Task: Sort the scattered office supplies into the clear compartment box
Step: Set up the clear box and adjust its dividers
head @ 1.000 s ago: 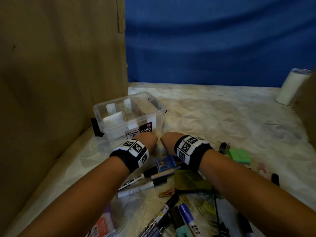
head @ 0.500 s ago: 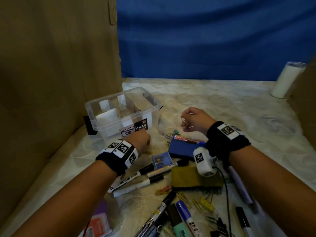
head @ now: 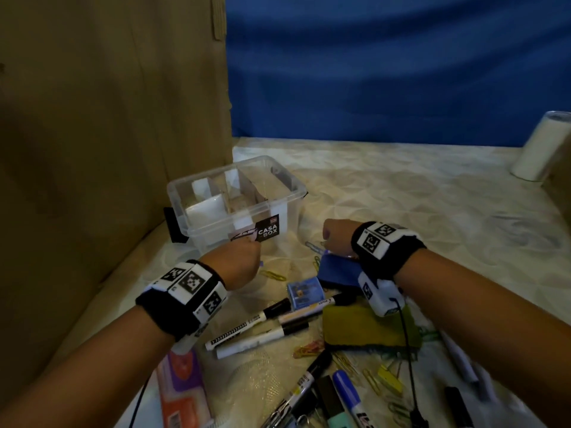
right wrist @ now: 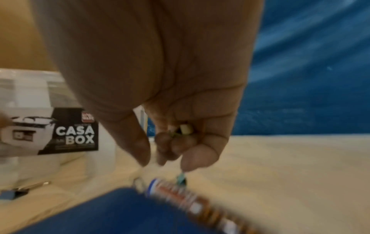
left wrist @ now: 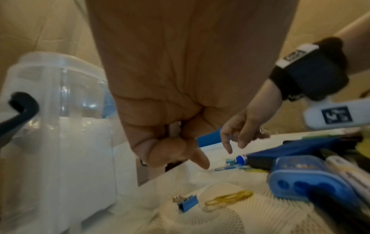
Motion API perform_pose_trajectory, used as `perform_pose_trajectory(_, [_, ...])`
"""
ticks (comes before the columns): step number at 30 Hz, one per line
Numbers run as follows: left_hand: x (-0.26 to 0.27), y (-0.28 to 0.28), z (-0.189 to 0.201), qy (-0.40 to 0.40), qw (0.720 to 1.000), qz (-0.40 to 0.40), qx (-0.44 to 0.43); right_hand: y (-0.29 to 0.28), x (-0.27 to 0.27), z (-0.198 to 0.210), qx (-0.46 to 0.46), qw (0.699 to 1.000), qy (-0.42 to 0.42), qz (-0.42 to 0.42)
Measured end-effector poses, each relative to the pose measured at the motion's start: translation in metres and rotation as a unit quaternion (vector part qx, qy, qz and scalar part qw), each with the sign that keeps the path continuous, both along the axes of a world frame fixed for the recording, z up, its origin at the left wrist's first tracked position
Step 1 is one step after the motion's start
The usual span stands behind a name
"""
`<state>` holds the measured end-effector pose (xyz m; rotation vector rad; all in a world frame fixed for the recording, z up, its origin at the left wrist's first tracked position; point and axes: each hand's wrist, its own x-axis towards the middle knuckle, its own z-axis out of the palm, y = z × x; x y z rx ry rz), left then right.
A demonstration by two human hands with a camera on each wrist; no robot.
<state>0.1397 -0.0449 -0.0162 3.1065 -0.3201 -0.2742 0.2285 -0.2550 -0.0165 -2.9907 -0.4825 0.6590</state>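
Head view shows the clear compartment box (head: 234,199) at far left, open-topped to receive supplies. Right hand (head: 336,234) cups small clips (right wrist: 185,129) in curled fingers, gathering several per trip; left hand (head: 236,267) is fisted, contents unclear.

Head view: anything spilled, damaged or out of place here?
Nothing looks damaged or spilled. The clear compartment box stands upright and open. Markers, clips and a blue sharpener lie scattered in front of it, unsorted, as the task implies.
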Motion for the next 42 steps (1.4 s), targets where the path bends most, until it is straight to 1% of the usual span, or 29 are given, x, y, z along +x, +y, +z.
perform_pose_trajectory(2, [0.001,-0.003,-0.001,-0.003,0.999,-0.006,0.042,-0.003,0.002,0.007,-0.04,0.998,-0.021,0.044])
perform_pose_trajectory(4, [0.002,-0.009,-0.004,0.003,0.996,0.005,0.085,-0.012,0.01,0.013,-0.077,0.995,-0.042,0.051])
perform_pose_trajectory(7, [0.002,-0.018,-0.003,0.004,0.989,0.008,0.145,-0.025,0.024,0.024,-0.131,0.98,-0.128,0.078])
perform_pose_trajectory(8, [0.002,-0.021,-0.003,0.006,0.987,0.004,0.159,-0.028,0.027,0.024,-0.153,0.974,-0.145,0.086])
perform_pose_trajectory(9, [0.001,-0.023,-0.002,0.008,0.984,-0.003,0.175,-0.031,0.032,0.019,-0.166,0.968,-0.155,0.11])
perform_pose_trajectory(11, [0.002,-0.027,-0.002,0.001,0.978,-0.019,0.207,-0.027,0.035,0.009,-0.195,0.958,-0.148,0.148])
perform_pose_trajectory(13, [0.005,-0.029,-0.002,-0.005,0.976,-0.023,0.215,-0.019,0.038,-0.005,-0.21,0.952,-0.133,0.178])
perform_pose_trajectory(16, [0.01,-0.031,-0.001,-0.001,0.973,-0.03,0.228,-0.009,0.042,-0.019,-0.241,0.945,-0.098,0.196])
perform_pose_trajectory(18, [0.012,-0.031,0.001,0.007,0.97,-0.036,0.238,-0.007,0.045,-0.024,-0.245,0.941,-0.103,0.211])
perform_pose_trajectory(21, [0.013,-0.032,0.0,0.006,0.969,-0.048,0.244,-0.009,0.048,-0.032,-0.218,0.945,-0.117,0.211])
perform_pose_trajectory(25, [0.014,-0.029,-0.002,0.008,0.975,-0.038,0.22,-0.019,0.041,-0.034,-0.149,0.966,-0.145,0.156])
perform_pose_trajectory(27, [0.014,-0.026,-0.002,0.018,0.979,-0.022,0.204,-0.022,0.034,-0.021,-0.129,0.968,-0.162,0.141])
perform_pose_trajectory(30, [0.012,-0.022,-0.002,0.032,0.982,-0.013,0.184,-0.025,0.018,0.013,-0.126,0.965,-0.186,0.139])
perform_pose_trajectory(35, [0.005,-0.017,-0.004,0.045,0.986,-0.025,0.157,-0.021,-0.004,0.064,-0.132,0.946,-0.259,0.146])
perform_pose_trajectory(39, [-0.001,-0.008,-0.006,0.073,0.987,-0.016,0.141,0.01,-0.017,0.103,-0.119,0.917,-0.324,0.199])
perform_pose_trajectory(42, [-0.002,-0.003,-0.005,0.063,0.991,-0.026,0.114,0.042,-0.015,0.12,-0.107,0.888,-0.367,0.257])
